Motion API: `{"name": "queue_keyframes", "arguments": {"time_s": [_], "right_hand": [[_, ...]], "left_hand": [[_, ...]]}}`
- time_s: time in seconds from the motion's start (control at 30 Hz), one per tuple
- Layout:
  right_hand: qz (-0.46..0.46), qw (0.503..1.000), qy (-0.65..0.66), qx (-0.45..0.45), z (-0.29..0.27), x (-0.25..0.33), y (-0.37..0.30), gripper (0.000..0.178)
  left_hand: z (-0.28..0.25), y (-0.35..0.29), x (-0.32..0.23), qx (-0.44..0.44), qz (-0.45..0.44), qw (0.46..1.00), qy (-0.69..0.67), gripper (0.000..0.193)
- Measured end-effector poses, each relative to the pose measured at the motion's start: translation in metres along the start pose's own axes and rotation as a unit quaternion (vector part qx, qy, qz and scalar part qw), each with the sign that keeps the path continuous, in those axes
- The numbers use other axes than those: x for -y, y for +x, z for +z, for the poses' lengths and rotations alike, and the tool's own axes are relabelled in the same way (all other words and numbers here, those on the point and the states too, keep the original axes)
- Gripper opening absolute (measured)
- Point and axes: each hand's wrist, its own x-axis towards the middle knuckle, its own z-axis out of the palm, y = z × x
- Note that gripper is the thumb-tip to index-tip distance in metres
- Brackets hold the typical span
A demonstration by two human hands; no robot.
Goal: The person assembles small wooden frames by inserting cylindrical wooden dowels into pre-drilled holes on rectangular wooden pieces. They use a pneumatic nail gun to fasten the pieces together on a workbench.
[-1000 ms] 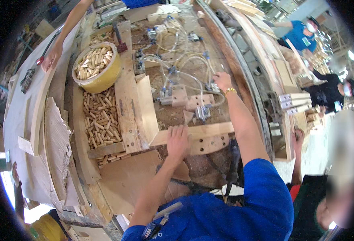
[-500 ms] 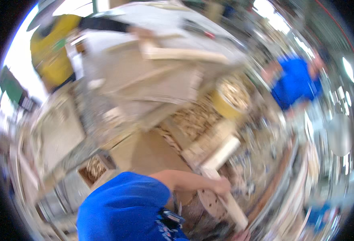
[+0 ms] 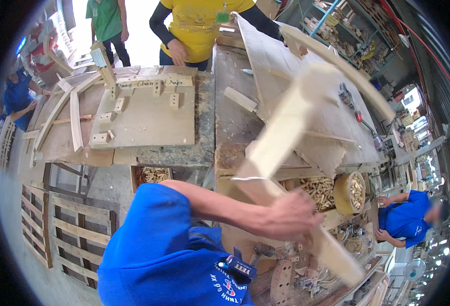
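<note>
My left hand (image 3: pixel 293 217) is closed around a pale wooden frame piece (image 3: pixel 281 137), with my blue-sleeved arm reaching across the lower middle. The piece runs up and away to a blurred upper end and bends at a joint near my wrist. Its lower length (image 3: pixel 337 257) sticks out past my fingers toward the lower right. It is held above the bench and partly covers what lies there. My right hand does not show.
Across the bench, a person in yellow (image 3: pixel 204 30) has one hand at another wooden part (image 3: pixel 344 71). A board with drilled blocks (image 3: pixel 148 120) lies left. Dowels fill a yellow tub (image 3: pixel 350 194). A person in blue (image 3: pixel 403 219) is at right; pallets (image 3: pixel 82 237) stand lower left.
The view has swung round and sharpened. My left hand still grips the wooden piece, which now appears raised across the middle. Fingers seen at the lower edge before are out of view.
</note>
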Motion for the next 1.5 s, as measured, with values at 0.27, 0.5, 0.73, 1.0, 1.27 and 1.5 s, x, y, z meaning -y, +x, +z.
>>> {"name": "queue_keyframes", "arguments": {"time_s": [0.27, 0.5, 0.73, 1.0, 1.27, 1.5], "right_hand": [[-0.086, 0.994, -0.056, 0.037, 0.02, -0.067, 0.026, 0.025], [0.069, 0.992, -0.047, 0.095, 0.053, 0.061, -0.012, 0.039], [0.083, 0.978, 0.054, 0.183, 0.081, -0.007, 0.019, 0.021], [0.098, 0.976, 0.079, 0.178, 0.055, -0.008, -0.008, 0.019], [0.121, 0.986, 0.087, 0.071, 0.029, -0.007, -0.051, 0.019], [0.189, 0.975, 0.113, -0.031, -0.038, -0.016, -0.047, 0.02]], "left_hand": [[-0.079, -0.132, 0.118, 0.07, -0.484, 0.872, -0.04, 0.058], [-0.088, -0.243, 0.186, -0.075, -0.607, 0.781, 0.13, 0.058], [-0.099, -0.134, 0.104, -0.147, -0.442, 0.881, -0.079, 0.043], [-0.03, 0.113, 0.184, 0.21, -0.053, 0.975, -0.04, 0.031], [0.023, 0.268, 0.292, 0.047, 0.039, 0.997, -0.04, 0.029], [0.075, 0.262, 0.27, -0.052, 0.132, 0.982, -0.126, 0.027]]}}
